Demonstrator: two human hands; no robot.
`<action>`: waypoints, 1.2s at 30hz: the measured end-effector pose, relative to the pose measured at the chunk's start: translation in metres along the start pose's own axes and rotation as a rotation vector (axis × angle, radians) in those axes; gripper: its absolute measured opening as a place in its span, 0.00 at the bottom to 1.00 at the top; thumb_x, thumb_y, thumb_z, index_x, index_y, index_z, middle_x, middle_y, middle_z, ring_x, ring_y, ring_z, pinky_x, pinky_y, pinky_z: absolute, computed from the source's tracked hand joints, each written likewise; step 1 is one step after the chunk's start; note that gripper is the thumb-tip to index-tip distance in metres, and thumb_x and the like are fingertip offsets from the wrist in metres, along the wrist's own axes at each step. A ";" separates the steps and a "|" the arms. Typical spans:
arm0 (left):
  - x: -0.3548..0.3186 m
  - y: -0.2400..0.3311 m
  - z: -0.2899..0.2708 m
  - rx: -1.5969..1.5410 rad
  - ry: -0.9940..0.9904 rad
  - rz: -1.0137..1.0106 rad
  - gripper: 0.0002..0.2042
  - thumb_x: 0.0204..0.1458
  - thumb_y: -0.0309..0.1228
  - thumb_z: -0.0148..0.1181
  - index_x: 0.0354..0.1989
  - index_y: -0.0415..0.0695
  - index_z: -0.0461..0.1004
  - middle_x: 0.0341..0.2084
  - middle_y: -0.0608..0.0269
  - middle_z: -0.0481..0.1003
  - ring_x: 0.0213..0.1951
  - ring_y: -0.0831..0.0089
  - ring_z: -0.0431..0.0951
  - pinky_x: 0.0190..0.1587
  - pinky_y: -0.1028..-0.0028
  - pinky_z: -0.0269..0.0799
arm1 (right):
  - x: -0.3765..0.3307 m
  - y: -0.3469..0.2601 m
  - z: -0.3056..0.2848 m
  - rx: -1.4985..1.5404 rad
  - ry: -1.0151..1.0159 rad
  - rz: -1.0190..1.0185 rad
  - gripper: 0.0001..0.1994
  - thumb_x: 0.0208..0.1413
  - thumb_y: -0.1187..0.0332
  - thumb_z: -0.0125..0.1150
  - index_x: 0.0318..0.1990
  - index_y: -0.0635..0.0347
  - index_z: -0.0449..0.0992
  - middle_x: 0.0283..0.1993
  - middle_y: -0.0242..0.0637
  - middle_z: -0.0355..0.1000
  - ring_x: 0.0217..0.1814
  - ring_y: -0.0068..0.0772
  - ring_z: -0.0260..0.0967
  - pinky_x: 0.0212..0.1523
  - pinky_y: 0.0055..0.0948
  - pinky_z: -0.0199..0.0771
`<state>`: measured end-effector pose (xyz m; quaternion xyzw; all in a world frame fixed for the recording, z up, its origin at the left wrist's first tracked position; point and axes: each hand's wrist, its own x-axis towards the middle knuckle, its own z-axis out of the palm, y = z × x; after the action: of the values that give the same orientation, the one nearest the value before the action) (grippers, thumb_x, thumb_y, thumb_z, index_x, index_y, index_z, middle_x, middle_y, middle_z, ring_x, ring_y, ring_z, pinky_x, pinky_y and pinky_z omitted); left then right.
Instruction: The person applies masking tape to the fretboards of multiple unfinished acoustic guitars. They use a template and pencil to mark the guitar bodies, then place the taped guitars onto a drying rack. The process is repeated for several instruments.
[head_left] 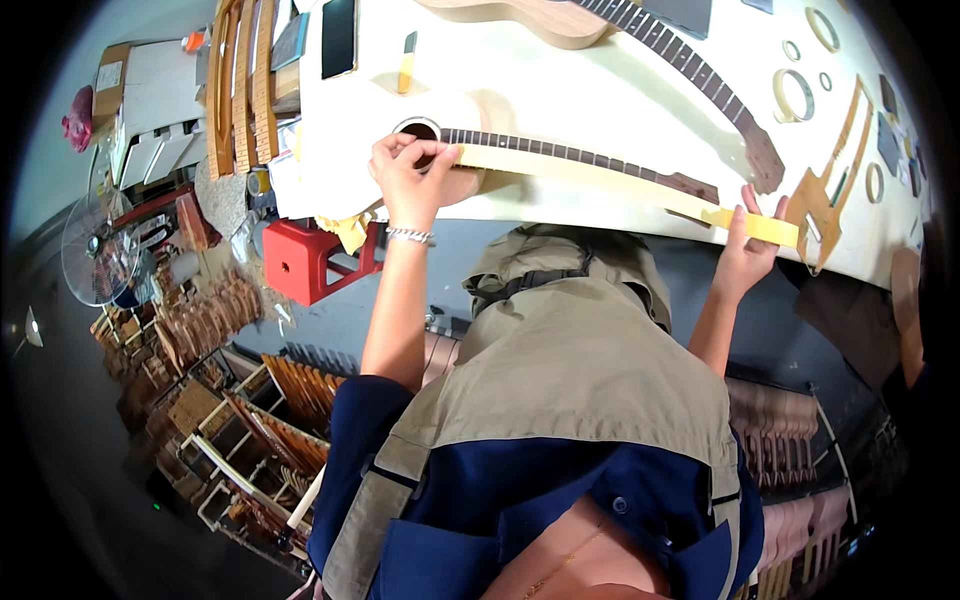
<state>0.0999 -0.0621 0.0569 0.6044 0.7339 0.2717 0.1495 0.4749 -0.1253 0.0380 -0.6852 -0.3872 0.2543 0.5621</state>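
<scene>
A long strip of yellow masking tape [580,168] is stretched along the near edge of a small guitar's dark fretted neck [560,149]. My left hand [412,185], a chain bracelet on its wrist, pinches the strip's left end beside the sound hole [420,129]. The pale wooden body [465,108] lies flat on the white table, partly lost in glare. At the far end, past the headstock [692,184], my right hand [748,250] grips the tape between thumb and fingers. A wider stretch of tape sticks out to the right of that hand.
Another guitar [690,65] lies farther back on the white table [620,90]. Tape rolls [793,95] and a wooden template [815,210] are at the right. A phone [339,38] and a yellow-handled blade [407,65] lie at the left. Below stands a red stool [300,262].
</scene>
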 end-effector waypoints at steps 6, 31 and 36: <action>0.021 -0.003 0.003 -0.318 -0.187 -0.260 0.05 0.46 0.27 0.64 0.29 0.39 0.79 0.18 0.63 0.76 0.21 0.79 0.73 0.29 0.79 0.70 | 0.002 -0.008 0.010 -0.553 -0.118 0.087 0.48 0.49 0.63 0.64 0.66 0.73 0.34 0.41 0.46 0.74 0.47 0.35 0.72 0.52 0.28 0.64; -0.017 0.001 0.011 0.463 -0.211 0.390 0.26 0.57 0.42 0.47 0.63 0.47 0.58 0.61 0.63 0.61 0.63 0.65 0.58 0.63 0.43 0.28 | -0.002 0.018 0.013 -0.258 -0.110 0.174 0.47 0.50 0.68 0.64 0.64 0.78 0.32 0.39 0.42 0.74 0.43 0.25 0.71 0.49 0.22 0.67; -0.021 0.011 0.013 0.644 -0.240 0.362 0.33 0.52 0.52 0.48 0.65 0.52 0.55 0.64 0.71 0.56 0.67 0.66 0.50 0.58 0.35 0.16 | -0.003 0.017 0.016 -0.365 -0.057 0.154 0.48 0.49 0.66 0.65 0.65 0.76 0.33 0.38 0.41 0.74 0.42 0.29 0.73 0.49 0.25 0.68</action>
<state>0.1203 -0.0787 0.0505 0.7676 0.6403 -0.0231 -0.0136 0.4647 -0.1194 0.0176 -0.7958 -0.3892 0.2415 0.3961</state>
